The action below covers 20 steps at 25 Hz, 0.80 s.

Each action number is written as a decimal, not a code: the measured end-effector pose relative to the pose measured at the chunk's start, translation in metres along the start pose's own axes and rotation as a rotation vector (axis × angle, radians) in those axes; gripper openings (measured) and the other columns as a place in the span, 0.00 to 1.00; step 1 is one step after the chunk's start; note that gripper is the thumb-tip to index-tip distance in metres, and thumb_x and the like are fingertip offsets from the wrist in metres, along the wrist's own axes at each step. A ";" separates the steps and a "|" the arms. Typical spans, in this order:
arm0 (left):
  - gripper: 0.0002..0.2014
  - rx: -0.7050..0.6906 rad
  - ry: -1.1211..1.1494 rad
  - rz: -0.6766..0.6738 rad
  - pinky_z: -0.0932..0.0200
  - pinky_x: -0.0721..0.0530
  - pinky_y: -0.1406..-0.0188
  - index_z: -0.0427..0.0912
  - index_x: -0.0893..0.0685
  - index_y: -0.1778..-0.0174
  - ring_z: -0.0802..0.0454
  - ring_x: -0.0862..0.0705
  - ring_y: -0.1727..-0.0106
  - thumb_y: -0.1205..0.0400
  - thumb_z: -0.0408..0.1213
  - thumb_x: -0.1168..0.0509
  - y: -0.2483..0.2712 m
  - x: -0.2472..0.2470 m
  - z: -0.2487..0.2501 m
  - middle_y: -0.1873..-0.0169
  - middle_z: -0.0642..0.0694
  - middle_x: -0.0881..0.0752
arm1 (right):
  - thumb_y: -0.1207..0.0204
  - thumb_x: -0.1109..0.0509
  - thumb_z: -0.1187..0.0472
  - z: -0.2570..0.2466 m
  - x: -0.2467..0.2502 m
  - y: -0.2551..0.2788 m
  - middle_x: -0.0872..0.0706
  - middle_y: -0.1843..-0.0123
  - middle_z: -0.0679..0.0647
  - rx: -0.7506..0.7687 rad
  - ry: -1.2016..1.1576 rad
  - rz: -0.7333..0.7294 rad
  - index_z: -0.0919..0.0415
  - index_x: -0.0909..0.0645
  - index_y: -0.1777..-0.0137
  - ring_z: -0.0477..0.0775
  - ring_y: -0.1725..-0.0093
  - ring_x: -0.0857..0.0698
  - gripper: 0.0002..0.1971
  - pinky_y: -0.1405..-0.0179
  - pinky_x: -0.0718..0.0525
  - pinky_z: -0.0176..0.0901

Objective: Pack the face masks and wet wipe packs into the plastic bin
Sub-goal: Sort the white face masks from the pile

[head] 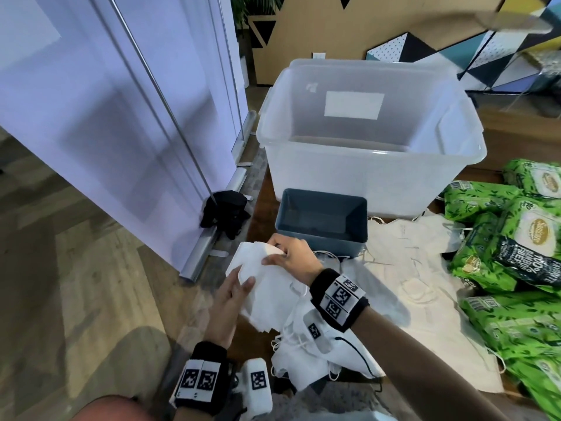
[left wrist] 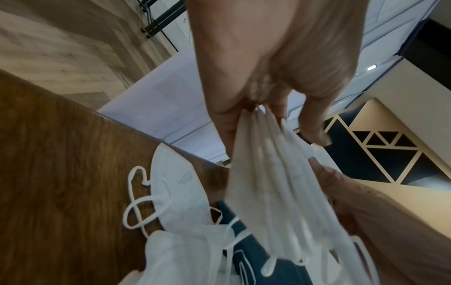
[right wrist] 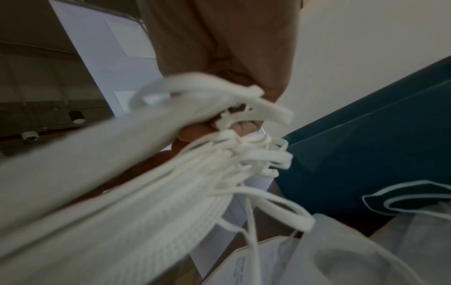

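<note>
I hold a stack of white face masks (head: 267, 287) between both hands, just in front of a small blue-grey bin (head: 321, 220). My left hand (head: 241, 279) pinches the stack's near left edge, thumb on top. My right hand (head: 277, 253) grips its far end, fingers curled over the edge. In the left wrist view the left hand (left wrist: 256, 119) pinches the fanned stack (left wrist: 280, 183). The right wrist view shows the stack (right wrist: 146, 192) and its ear loops (right wrist: 256, 154) up close. The large clear plastic bin (head: 364, 165) stands behind, with nothing visible inside. Green wet wipe packs (head: 516, 253) lie piled at the right.
More loose masks (head: 409, 268) lie spread over the wooden table (left wrist: 61, 173), some (head: 318, 354) under my right forearm, one (left wrist: 175, 185) near the table's edge. A white panel (head: 121, 117) with a metal foot stands on the floor at the left.
</note>
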<state>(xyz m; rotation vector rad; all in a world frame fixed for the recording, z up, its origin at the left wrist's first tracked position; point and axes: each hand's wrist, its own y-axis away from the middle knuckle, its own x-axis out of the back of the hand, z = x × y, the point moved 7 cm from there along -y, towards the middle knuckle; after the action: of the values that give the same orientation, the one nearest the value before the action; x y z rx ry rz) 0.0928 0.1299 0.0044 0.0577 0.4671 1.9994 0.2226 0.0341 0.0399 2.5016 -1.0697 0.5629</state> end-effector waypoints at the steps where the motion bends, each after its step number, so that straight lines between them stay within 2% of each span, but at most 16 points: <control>1: 0.45 -0.009 -0.008 -0.019 0.42 0.16 0.40 0.51 0.23 0.31 0.46 0.16 0.37 0.44 0.63 0.20 0.000 -0.001 -0.001 0.35 0.43 0.17 | 0.30 0.25 0.53 0.002 0.000 0.000 0.18 0.61 0.55 -0.013 -0.002 0.003 0.57 0.22 0.57 0.58 0.57 0.21 0.11 0.60 0.24 0.49; 3: 0.43 -0.054 -0.011 -0.063 0.39 0.20 0.35 0.61 0.26 0.28 0.47 0.19 0.32 0.41 0.60 0.20 -0.001 -0.005 0.001 0.31 0.48 0.21 | 0.30 0.26 0.52 0.003 0.000 -0.001 0.19 0.62 0.54 -0.040 0.008 0.029 0.53 0.25 0.60 0.56 0.58 0.23 0.11 0.60 0.25 0.48; 6: 0.39 -0.143 -0.021 -0.096 0.43 0.18 0.36 0.71 0.34 0.26 0.51 0.22 0.30 0.32 0.51 0.25 -0.002 -0.009 0.008 0.27 0.54 0.26 | 0.29 0.27 0.52 0.002 -0.001 -0.003 0.19 0.61 0.54 -0.064 0.020 0.066 0.53 0.27 0.59 0.57 0.57 0.23 0.11 0.60 0.25 0.49; 8: 0.37 -0.172 -0.027 -0.107 0.43 0.18 0.36 0.70 0.34 0.26 0.52 0.22 0.30 0.30 0.49 0.27 0.000 -0.008 0.010 0.27 0.54 0.26 | 0.27 0.29 0.51 0.001 -0.006 -0.004 0.18 0.59 0.57 -0.051 0.042 0.052 0.53 0.28 0.57 0.60 0.54 0.21 0.10 0.58 0.24 0.49; 11: 0.33 -0.194 -0.141 -0.115 0.40 0.22 0.32 0.58 0.27 0.26 0.49 0.24 0.28 0.29 0.55 0.28 0.001 -0.002 0.008 0.28 0.51 0.23 | 0.25 0.33 0.51 -0.004 -0.023 -0.008 0.19 0.60 0.58 -0.018 0.113 0.004 0.51 0.29 0.53 0.63 0.55 0.21 0.09 0.57 0.22 0.52; 13: 0.28 -0.181 -0.157 -0.092 0.42 0.21 0.32 0.56 0.23 0.31 0.47 0.23 0.30 0.29 0.52 0.29 0.000 0.010 0.005 0.32 0.51 0.21 | 0.26 0.30 0.52 -0.008 -0.027 -0.015 0.21 0.64 0.53 0.030 0.075 -0.031 0.52 0.27 0.54 0.59 0.59 0.21 0.08 0.60 0.22 0.50; 15: 0.25 -0.147 -0.140 -0.017 0.39 0.21 0.33 0.58 0.21 0.35 0.45 0.23 0.30 0.29 0.51 0.30 0.001 0.033 0.002 0.34 0.52 0.20 | 0.28 0.26 0.60 0.000 -0.013 -0.031 0.20 0.66 0.48 0.071 -0.013 0.060 0.57 0.23 0.56 0.54 0.61 0.20 0.07 0.58 0.22 0.47; 17: 0.23 -0.152 -0.165 0.061 0.36 0.25 0.30 0.58 0.22 0.34 0.47 0.25 0.30 0.27 0.50 0.32 0.003 0.061 0.002 0.33 0.55 0.22 | 0.27 0.28 0.66 0.020 -0.003 -0.050 0.17 0.59 0.54 0.043 0.070 0.115 0.63 0.20 0.54 0.55 0.56 0.18 0.04 0.49 0.19 0.48; 18: 0.22 -0.160 -0.210 0.096 0.35 0.27 0.28 0.59 0.22 0.34 0.47 0.26 0.29 0.26 0.50 0.34 0.006 0.072 0.002 0.32 0.59 0.23 | 0.26 0.30 0.67 0.031 -0.009 -0.057 0.16 0.52 0.58 0.005 0.187 0.050 0.64 0.20 0.51 0.58 0.49 0.18 0.06 0.44 0.20 0.51; 20: 0.22 -0.160 -0.270 0.146 0.36 0.30 0.26 0.61 0.23 0.33 0.46 0.28 0.28 0.25 0.51 0.36 0.010 0.090 0.003 0.32 0.67 0.26 | 0.26 0.30 0.64 0.051 -0.043 -0.065 0.23 0.38 0.61 -0.040 0.481 -0.168 0.66 0.24 0.40 0.61 0.36 0.24 0.15 0.36 0.24 0.54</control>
<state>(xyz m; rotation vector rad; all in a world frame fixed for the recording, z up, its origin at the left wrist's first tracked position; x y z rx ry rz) 0.0439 0.2052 -0.0039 0.2654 0.1316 2.1262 0.2545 0.0776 -0.0355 2.2235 -0.6745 1.0116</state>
